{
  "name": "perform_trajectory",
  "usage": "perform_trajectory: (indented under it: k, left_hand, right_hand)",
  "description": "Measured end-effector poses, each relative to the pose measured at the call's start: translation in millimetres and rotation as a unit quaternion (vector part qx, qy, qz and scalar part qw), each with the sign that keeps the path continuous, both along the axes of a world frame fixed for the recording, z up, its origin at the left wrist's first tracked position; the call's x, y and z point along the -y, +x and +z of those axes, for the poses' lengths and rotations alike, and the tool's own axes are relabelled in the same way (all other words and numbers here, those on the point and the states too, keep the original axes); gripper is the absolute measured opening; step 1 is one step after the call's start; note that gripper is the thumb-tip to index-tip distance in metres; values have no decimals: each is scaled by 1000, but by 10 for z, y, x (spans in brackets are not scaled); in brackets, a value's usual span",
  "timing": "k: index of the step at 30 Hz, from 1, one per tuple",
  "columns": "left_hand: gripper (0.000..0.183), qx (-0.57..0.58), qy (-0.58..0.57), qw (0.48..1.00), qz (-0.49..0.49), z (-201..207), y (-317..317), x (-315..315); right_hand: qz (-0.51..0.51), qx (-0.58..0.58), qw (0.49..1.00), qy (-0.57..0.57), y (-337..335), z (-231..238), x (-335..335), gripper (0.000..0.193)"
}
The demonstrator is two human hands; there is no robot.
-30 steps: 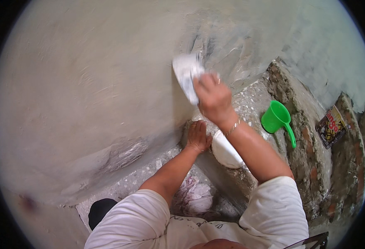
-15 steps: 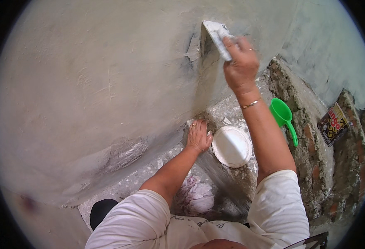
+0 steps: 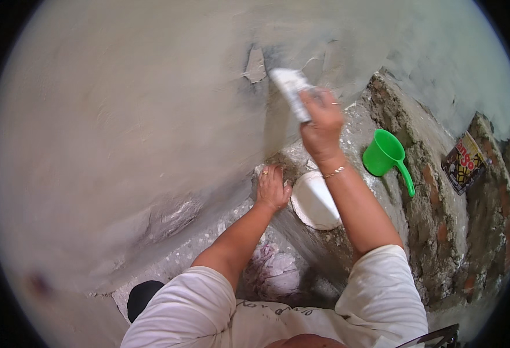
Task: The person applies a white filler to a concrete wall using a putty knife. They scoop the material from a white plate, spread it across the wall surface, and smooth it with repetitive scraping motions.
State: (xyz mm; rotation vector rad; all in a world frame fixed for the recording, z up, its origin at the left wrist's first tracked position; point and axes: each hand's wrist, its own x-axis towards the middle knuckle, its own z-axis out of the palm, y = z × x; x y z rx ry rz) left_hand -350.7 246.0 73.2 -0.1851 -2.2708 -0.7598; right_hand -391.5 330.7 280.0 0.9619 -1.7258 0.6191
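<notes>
My right hand (image 3: 323,122) grips a plastering trowel (image 3: 290,88), its flat blade smeared white. The blade is beside the grey plastered wall (image 3: 150,104); motion blurs it, and I cannot tell whether it touches. A pale, pointed patch (image 3: 255,65) marks the wall just left of the blade. My left hand (image 3: 272,187) lies flat on the rough concrete step at the foot of the wall, fingers extended and holding nothing. Close to its right sits a round white dish or lid (image 3: 315,203), partly covered by my right forearm.
A green plastic dipper (image 3: 384,153) stands on the step to the right. Rough concrete and brick steps (image 3: 429,214) run down the right side, with a dark printed packet (image 3: 464,163) on one. A crumpled pale cloth or bag (image 3: 275,272) lies below my arms.
My right hand has brought the trowel down and slightly left along the wall, uncovering the pale patch. The left hand keeps its place on the step. The view has shifted slightly.
</notes>
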Motion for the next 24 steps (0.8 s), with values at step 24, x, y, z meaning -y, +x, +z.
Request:
perform_trajectory:
  k: [24]
  left_hand:
    - [45, 68, 61, 996, -15, 260, 225, -21]
  right_hand:
    - [-8, 742, 664, -96, 379, -587, -2204, 19]
